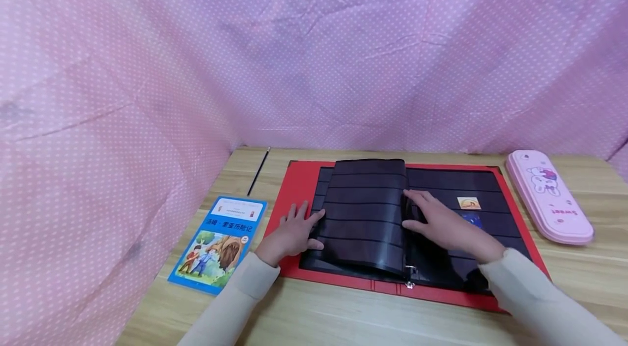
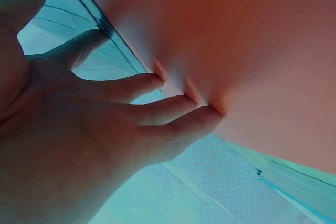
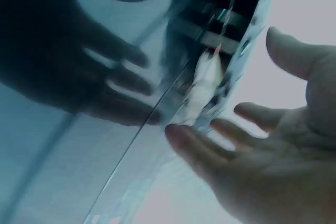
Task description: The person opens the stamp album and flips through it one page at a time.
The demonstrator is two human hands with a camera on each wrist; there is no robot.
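A red stamp album (image 1: 305,185) lies spread on the table, its black pages crossed by pocket strips. One black page (image 1: 365,193) curves up slightly over the left half. My left hand (image 1: 293,232) has its fingers spread, the fingertips touching the red cover and the left edge of the pages. Beside the spine, my right hand (image 1: 441,220) reaches over the right page with relaxed fingers, fingertips at the inner edge of the curved page. An orange and cream stamp (image 1: 469,203) sits in the right page, above a blue stamp (image 1: 472,219) partly covered by the right hand.
Left of the album lies a blue storybook (image 1: 216,245), with a dark pencil (image 1: 259,170) behind it. A pink pencil case (image 1: 549,199) stands close to the album's right edge. Pink dotted cloth (image 1: 343,62) hangs behind the wooden table (image 1: 333,313).
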